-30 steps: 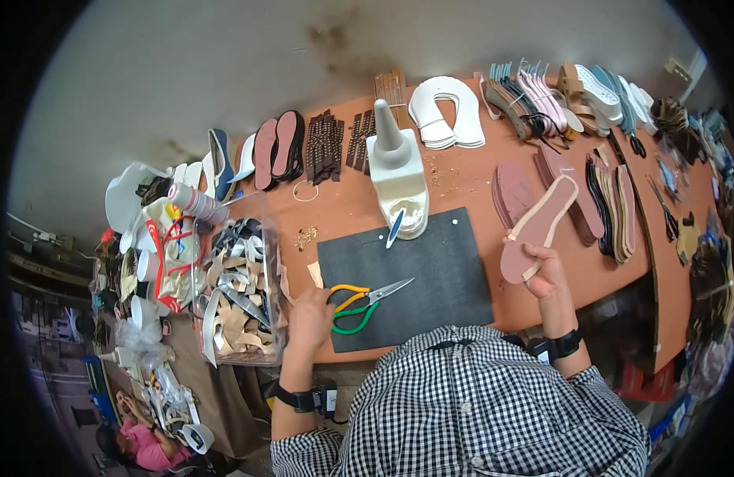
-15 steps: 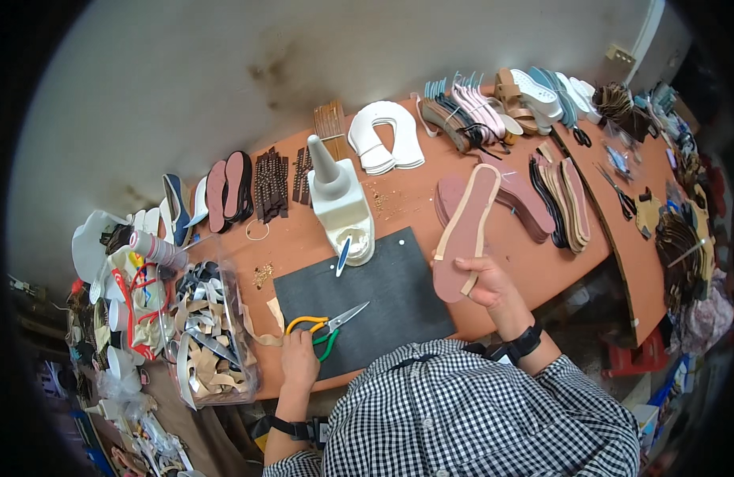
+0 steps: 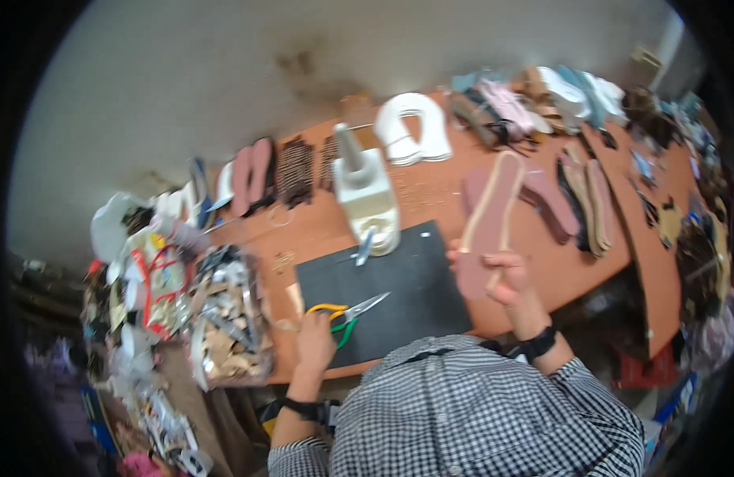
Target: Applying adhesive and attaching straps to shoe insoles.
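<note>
I have the right hand (image 3: 510, 278) gripping a pink, beige-edged sandal insole (image 3: 493, 203) that stretches forward past its fingers. The left hand (image 3: 314, 342) is at the handles of the orange-and-green scissors (image 3: 353, 311); through the blur I can't tell whether it grips them. Black mat (image 3: 419, 274) lies between both hands.

Blurred view. The right hand (image 3: 510, 280) covers part of an insole (image 3: 489, 219), which partly hides a stack (image 3: 472, 185). Whether the left hand (image 3: 315, 340) grips the scissors (image 3: 350, 311) is indistinct. A pink garment (image 3: 140, 465) is cut off below.
</note>
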The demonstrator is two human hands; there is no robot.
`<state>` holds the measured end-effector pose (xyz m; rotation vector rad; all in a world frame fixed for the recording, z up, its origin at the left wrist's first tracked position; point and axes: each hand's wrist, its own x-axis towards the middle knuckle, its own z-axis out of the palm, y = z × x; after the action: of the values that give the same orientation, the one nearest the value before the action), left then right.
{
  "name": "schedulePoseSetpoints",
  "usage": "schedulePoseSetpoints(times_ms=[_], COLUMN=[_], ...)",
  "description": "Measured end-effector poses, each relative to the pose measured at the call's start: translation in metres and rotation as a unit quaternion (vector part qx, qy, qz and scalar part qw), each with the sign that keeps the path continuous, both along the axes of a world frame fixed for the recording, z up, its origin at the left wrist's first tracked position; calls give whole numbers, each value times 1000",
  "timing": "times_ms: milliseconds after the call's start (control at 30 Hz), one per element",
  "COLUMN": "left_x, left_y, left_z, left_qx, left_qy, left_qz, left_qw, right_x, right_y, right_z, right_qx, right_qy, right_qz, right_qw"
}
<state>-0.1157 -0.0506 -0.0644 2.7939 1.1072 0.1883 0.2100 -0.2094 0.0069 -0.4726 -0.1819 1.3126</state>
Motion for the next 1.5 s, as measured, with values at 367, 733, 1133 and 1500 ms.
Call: schedulePoseSetpoints(times_ms=[367, 733, 1133, 1500], left_x=[4, 12, 5, -14], left_y=[-1, 8, 19, 74], left_z=[1, 7, 3, -12], left_qx=[-28, -55, -82, -42], left_qy=[11, 67, 18, -177], left_qz=[34, 12, -18, 317], left_qw=[999, 996, 996, 931], right_x=[13, 6, 0, -30], right_y=[6, 25, -20, -12], right_z=[-34, -62, -35, 3], right_qx=[-90, -222, -178, -157], right_qy=[-4, 20, 25, -19], right_qz=[-2, 22, -166, -123], right_qw=[996, 975, 970, 980])
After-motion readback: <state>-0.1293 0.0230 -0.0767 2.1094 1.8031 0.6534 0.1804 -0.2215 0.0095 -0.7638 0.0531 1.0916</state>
